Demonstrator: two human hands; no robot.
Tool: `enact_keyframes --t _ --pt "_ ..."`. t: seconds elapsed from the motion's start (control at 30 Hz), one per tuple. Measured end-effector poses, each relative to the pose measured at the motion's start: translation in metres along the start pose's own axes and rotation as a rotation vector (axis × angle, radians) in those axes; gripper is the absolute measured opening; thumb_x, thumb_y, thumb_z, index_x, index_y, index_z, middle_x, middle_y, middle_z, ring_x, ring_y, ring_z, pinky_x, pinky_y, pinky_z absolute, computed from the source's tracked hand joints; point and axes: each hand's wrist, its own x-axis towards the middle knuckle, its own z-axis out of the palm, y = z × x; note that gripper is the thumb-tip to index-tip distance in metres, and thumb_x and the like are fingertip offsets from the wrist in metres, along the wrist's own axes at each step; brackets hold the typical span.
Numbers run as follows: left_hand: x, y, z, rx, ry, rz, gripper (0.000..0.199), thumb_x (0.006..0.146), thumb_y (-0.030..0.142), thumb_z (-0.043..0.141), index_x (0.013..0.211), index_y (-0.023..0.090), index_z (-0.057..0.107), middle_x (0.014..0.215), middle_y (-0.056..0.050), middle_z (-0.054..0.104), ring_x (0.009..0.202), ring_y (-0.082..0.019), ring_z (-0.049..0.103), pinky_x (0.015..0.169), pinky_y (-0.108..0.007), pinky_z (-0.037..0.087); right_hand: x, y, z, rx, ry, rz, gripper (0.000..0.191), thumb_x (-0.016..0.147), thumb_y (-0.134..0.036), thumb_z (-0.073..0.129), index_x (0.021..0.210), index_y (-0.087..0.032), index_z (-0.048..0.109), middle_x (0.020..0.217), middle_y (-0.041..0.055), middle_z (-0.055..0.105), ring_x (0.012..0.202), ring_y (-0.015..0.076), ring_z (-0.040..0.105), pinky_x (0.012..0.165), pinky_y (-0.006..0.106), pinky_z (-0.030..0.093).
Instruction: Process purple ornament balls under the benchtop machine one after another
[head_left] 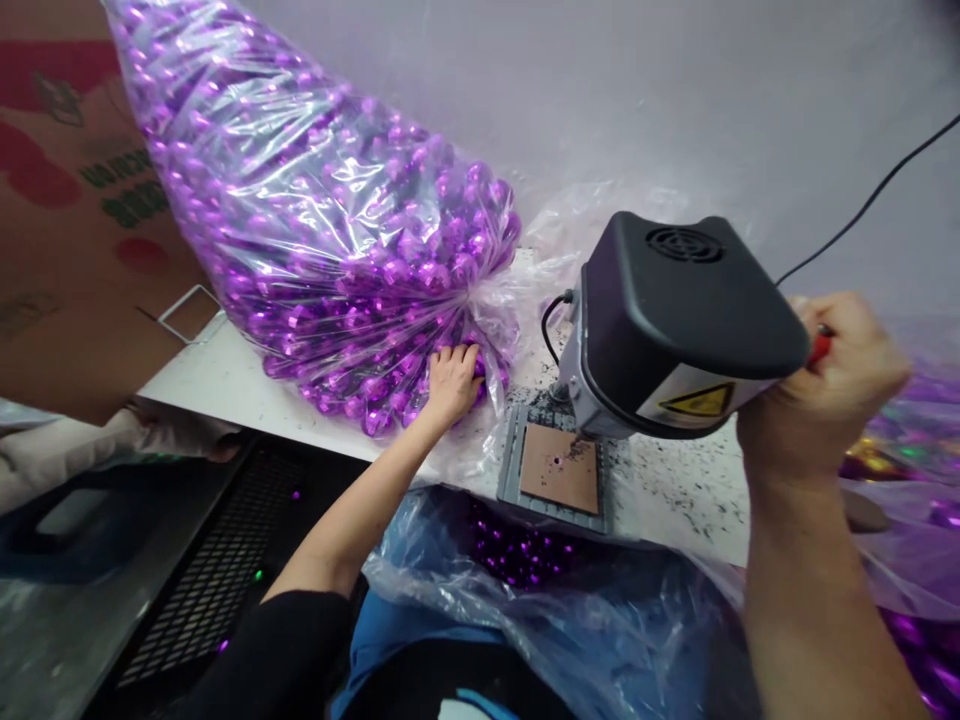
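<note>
My left hand (pixel 454 385) reaches into the lower edge of a big clear bag of shiny purple balls (pixel 360 220), its fingers curled down among the balls; what they hold, if anything, is hidden. On the right, my right hand (pixel 844 370) is wrapped round a red-ended handle (pixel 821 347) at the side of a black machine (pixel 690 300). Below the machine's head lies a brown square plate (pixel 560 470) with a small dark hole, set on a grey grooved base (pixel 512 455).
A cardboard box (pixel 82 230) stands at the left. Dark shavings litter the white table (pixel 697 490). Purple balls lie in an open plastic bag (pixel 517 550) at the table's front edge. A black cable (pixel 874 208) runs to the right, above more purple items. Someone's sleeve (pixel 90 450) shows at far left.
</note>
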Motion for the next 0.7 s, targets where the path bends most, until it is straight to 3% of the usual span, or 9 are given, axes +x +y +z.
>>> enact_keyframes --t 0.07,0.13,0.23,0.27,0.33,0.43,0.53,0.7 --pt "0.001 -0.001 -0.006 -0.036 0.009 -0.030 0.048 0.082 0.029 0.069 0.127 0.018 0.055 0.122 -0.016 0.064 0.113 -0.036 0.053 0.092 -0.050 0.041 0.000 -0.001 -0.001 -0.004 -0.015 0.028 0.045 0.086 -0.048 0.044 0.063 -0.012 0.034 0.059 -0.0024 0.034 0.058 0.0006 0.029 0.059 0.022 0.021" --pt "-0.008 -0.002 -0.020 -0.176 0.106 -0.081 0.049 0.080 0.033 0.072 0.124 0.019 0.054 0.119 -0.014 0.064 0.113 -0.034 0.053 0.094 -0.049 0.041 0.000 -0.002 -0.002 -0.008 -0.017 0.042 0.044 0.086 -0.049 0.043 0.063 -0.012 0.038 0.058 -0.0024 0.034 0.058 0.0006 0.028 0.059 0.022 0.021" --pt "-0.035 0.002 -0.049 -0.652 0.231 -0.231 0.051 0.076 0.043 0.075 0.116 0.021 0.052 0.107 -0.008 0.066 0.098 -0.026 0.060 0.089 -0.042 0.046 -0.001 -0.001 -0.002 0.011 -0.008 0.034 0.040 0.086 -0.045 0.045 0.064 -0.011 0.041 0.059 -0.0025 0.034 0.058 0.0003 0.029 0.059 0.022 0.021" --pt "-0.046 0.005 -0.059 -0.892 0.191 -0.293 0.047 0.077 0.047 0.072 0.112 0.022 0.052 0.098 -0.005 0.066 0.088 -0.022 0.062 0.082 -0.038 0.049 -0.001 -0.001 -0.002 0.023 -0.007 0.029 0.039 0.086 -0.043 0.046 0.064 -0.011 0.040 0.059 -0.0026 0.034 0.058 0.0002 0.029 0.059 0.022 0.022" --pt "-0.068 0.013 -0.074 -1.406 -0.013 -0.407 0.044 0.081 0.055 0.063 0.108 0.022 0.051 0.084 -0.001 0.064 0.072 -0.018 0.064 0.067 -0.032 0.050 -0.001 0.001 -0.001 0.044 -0.005 0.022 0.037 0.085 -0.040 0.047 0.064 -0.011 0.039 0.058 -0.0030 0.033 0.058 0.0000 0.028 0.059 0.022 0.022" --pt "-0.097 0.028 -0.081 -1.921 -0.345 -0.507 0.049 0.080 0.054 0.061 0.115 0.020 0.051 0.091 -0.005 0.067 0.072 -0.019 0.068 0.060 -0.030 0.051 0.000 0.002 0.001 0.046 -0.001 0.011 0.035 0.085 -0.039 0.049 0.065 -0.011 0.041 0.058 -0.0034 0.032 0.057 0.0000 0.027 0.060 0.021 0.022" --pt "-0.115 0.044 -0.070 -2.055 -0.481 -0.553 0.049 0.077 0.045 0.068 0.117 0.019 0.056 0.102 -0.009 0.068 0.076 -0.019 0.067 0.059 -0.028 0.050 0.002 0.001 0.001 0.052 -0.004 -0.006 0.038 0.086 -0.043 0.048 0.066 -0.012 0.040 0.058 -0.0035 0.032 0.058 0.0002 0.028 0.059 0.021 0.021" --pt "-0.132 0.066 -0.042 -2.033 -0.578 -0.649 0.041 0.073 0.038 0.075 0.106 0.016 0.063 0.096 -0.009 0.069 0.068 -0.012 0.058 0.056 -0.024 0.044 0.005 -0.005 -0.002 0.038 -0.043 -0.012 0.041 0.089 -0.046 0.042 0.067 -0.012 0.040 0.062 -0.0029 0.035 0.060 0.0006 0.030 0.060 0.022 0.022"
